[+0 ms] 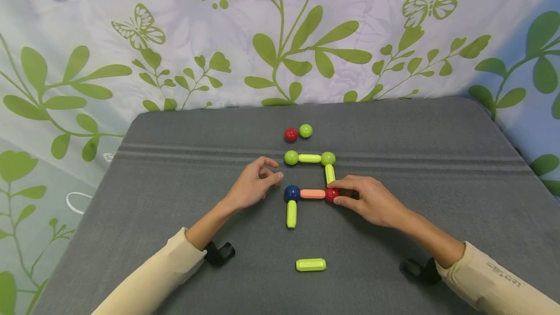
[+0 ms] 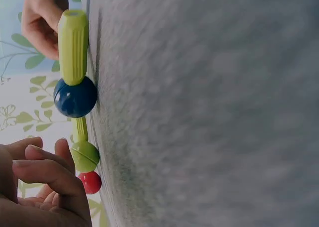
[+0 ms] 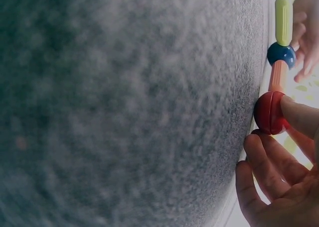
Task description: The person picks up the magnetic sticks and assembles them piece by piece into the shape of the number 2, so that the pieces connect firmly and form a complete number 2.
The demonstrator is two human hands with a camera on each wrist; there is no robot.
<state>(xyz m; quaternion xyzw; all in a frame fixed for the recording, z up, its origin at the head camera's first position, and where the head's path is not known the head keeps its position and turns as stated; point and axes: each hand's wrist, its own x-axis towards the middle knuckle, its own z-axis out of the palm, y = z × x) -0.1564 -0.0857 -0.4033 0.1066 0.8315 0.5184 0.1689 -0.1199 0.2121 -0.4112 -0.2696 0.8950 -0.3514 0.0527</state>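
My right hand (image 1: 372, 201) pinches a red ball (image 3: 269, 112) between thumb and fingers at the near right corner of a chain of rods and balls. From that ball an orange rod (image 1: 312, 194) runs left to a blue ball (image 1: 292, 193), and a yellow-green rod (image 1: 330, 175) runs back to a green ball (image 1: 328, 158). Another yellow-green rod (image 1: 309, 158) links it to a second green ball (image 1: 291, 157). A yellow-green rod (image 2: 73, 48) sticks out from the blue ball toward me. Left of the chain, my left hand (image 1: 253, 183) hovers with loosely bent fingers, holding nothing.
A loose red ball (image 1: 290, 134) and a loose green ball (image 1: 306, 131) lie behind the chain. One loose yellow-green rod (image 1: 310, 264) lies nearer to me on the grey cloth-covered table (image 1: 175, 183). A patterned curtain (image 1: 197, 38) hangs behind the table.
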